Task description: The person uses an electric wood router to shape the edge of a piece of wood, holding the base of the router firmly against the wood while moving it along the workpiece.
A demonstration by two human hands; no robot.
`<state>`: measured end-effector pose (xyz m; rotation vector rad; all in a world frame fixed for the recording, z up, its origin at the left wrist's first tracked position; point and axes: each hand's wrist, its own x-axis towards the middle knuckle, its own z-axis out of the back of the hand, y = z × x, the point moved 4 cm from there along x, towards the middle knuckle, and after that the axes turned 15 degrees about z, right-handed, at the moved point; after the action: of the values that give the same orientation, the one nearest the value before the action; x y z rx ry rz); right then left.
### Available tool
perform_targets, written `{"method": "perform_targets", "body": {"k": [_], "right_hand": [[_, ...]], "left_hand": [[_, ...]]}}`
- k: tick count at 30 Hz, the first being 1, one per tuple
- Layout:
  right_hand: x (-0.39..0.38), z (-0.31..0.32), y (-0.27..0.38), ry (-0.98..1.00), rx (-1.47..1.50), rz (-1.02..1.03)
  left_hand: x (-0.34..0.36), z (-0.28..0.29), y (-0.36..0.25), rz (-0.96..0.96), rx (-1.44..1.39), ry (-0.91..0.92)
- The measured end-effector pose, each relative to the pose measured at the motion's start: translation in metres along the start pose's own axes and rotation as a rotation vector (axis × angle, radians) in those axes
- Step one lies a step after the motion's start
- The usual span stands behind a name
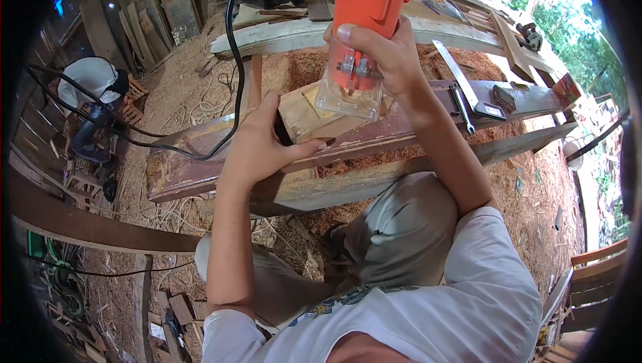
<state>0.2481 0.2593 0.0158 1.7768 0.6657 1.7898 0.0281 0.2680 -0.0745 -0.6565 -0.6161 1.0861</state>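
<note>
1. Trim router (371, 2), orange, held roughly upright over the wood block; right hand (391, 55) comes in from 4 o'clock, fingers clamped around the lower body, thumb across the near face
2. Clear base (344, 101) of the router sits over the right part of the block's top; whether it touches or hangs just above, cannot tell
3. Wood block (301, 114), pale, lies at the centre of the clock (12 pointing away from the wearer), over the counter (194, 155) of reddish-brown boards
4. Left hand (267, 142) reaches in from 7 o'clock; fingers clamped on the block, thumb along its near side, forefinger at its left end
5. Black cable (234, 42) drops from 11 o'clock, loops down to 8 and runs off toward 9
6. Metal square (458, 72) on the boards between 2 and 3 o'clock; wrench (463, 107) just beside it at 3
7. Pale beam (274, 36) crosses at 12 o'clock, beyond the block
8. Co-worker (90, 88) bends over at 9 o'clock, well apart; sawdust (160, 102) covers the ground between
</note>
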Motion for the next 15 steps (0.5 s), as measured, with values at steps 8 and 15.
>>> {"method": "perform_targets", "body": {"k": [8, 15], "right_hand": [[0.0023, -0.0034, 0.0020, 0.022, -0.074, 0.034], [0.0062, -0.0040, 0.0032, 0.066, -0.041, 0.091]], "left_hand": [[0.0017, -0.0030, 0.0025, -0.068, 0.001, -0.043], [0.0024, -0.0025, 0.0022, -0.029, 0.067, -0.033]]}}
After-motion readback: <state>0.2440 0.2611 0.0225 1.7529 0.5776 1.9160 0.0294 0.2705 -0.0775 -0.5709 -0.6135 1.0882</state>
